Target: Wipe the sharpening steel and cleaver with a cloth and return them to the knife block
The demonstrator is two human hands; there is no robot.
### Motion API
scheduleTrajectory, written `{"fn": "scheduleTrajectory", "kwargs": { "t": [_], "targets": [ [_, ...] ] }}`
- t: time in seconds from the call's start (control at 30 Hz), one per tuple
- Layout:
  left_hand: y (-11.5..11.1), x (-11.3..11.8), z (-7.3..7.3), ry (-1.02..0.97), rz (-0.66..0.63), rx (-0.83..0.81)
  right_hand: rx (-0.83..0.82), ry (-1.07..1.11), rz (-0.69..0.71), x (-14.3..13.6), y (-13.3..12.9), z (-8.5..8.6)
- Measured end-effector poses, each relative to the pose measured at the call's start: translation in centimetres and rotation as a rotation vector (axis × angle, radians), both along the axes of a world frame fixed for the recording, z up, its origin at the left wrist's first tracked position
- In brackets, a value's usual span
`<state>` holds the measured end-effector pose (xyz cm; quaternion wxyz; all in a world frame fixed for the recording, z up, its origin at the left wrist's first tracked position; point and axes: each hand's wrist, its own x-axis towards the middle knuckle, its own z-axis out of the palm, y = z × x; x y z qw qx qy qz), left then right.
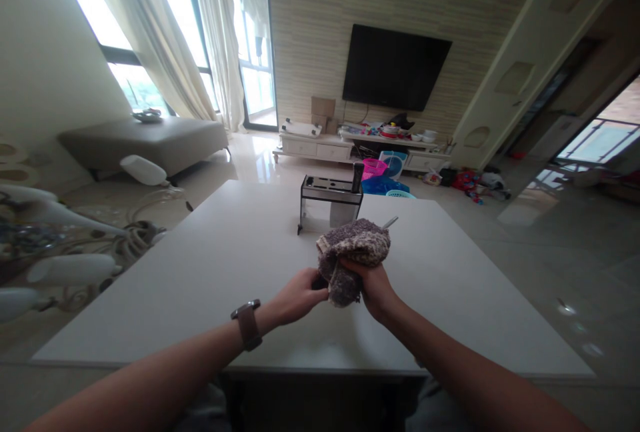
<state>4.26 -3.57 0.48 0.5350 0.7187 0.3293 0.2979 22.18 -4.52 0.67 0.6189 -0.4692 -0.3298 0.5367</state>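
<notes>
A grey-brown fluffy cloth point(363, 242) is bunched in front of me above the table. My right hand point(373, 282) is closed on the cloth from the right, thumb lying across it. My left hand point(303, 293) grips a dark handle at the cloth's left side. A narrow metal tip of what looks like a knife point(391, 222) sticks out at the upper right; the cloth hides its middle. Just beyond stands a knife block point(327, 185) with clear sides and a black top, holding one knife with a black handle point(357, 175) upright at its right end.
The white table point(200, 285) spreads under my arms. Lamp parts with white shades point(73, 269) lie to the left, near a grey bench point(150, 139). Past the far edge are a pink basket point(374, 168), a blue plastic item point(383, 185) and a low TV cabinet point(310, 147).
</notes>
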Motion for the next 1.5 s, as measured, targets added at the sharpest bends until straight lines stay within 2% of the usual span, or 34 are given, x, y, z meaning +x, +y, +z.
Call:
{"fn": "scheduleTrajectory", "kwargs": {
  "t": [1.5],
  "targets": [
    [0.05, -0.06, 0.06, 0.037, -0.008, 0.007, -0.018, -0.002, 0.002, -0.02, 0.06, -0.33]
  ]
}}
